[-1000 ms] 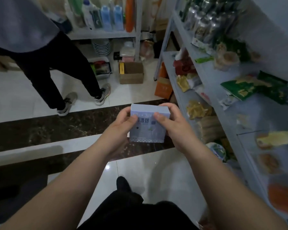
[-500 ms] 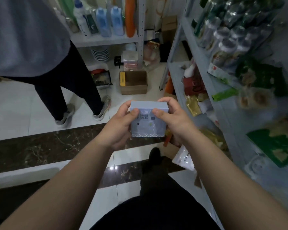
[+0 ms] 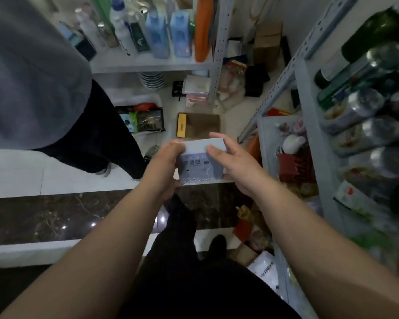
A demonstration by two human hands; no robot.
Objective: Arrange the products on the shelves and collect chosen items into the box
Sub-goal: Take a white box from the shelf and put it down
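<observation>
I hold a small pale blue product box (image 3: 199, 168) with printed characters in front of me, at chest height over the floor. My left hand (image 3: 164, 168) grips its left side and my right hand (image 3: 234, 164) grips its right side, thumb on the front face. A brown cardboard box (image 3: 203, 125) stands on the floor ahead, just beyond my hands. A grey metal shelf unit (image 3: 309, 93) runs along my right, loaded with bottles (image 3: 359, 107) and snack packs. Another shelf (image 3: 152, 64) straight ahead carries detergent bottles (image 3: 158, 33).
Another person in a grey top and black trousers (image 3: 97, 134) stands close on the left. A tray of packets (image 3: 143, 120), stacked plates (image 3: 152, 79) and small boxes sit on the floor under the far shelf. Bags and packets (image 3: 260, 261) lie by the right shelf's foot.
My view has moved forward and tilted up; the far shelf and floor box are nearer. Both hands keep the blue box, now held a little farther out.
</observation>
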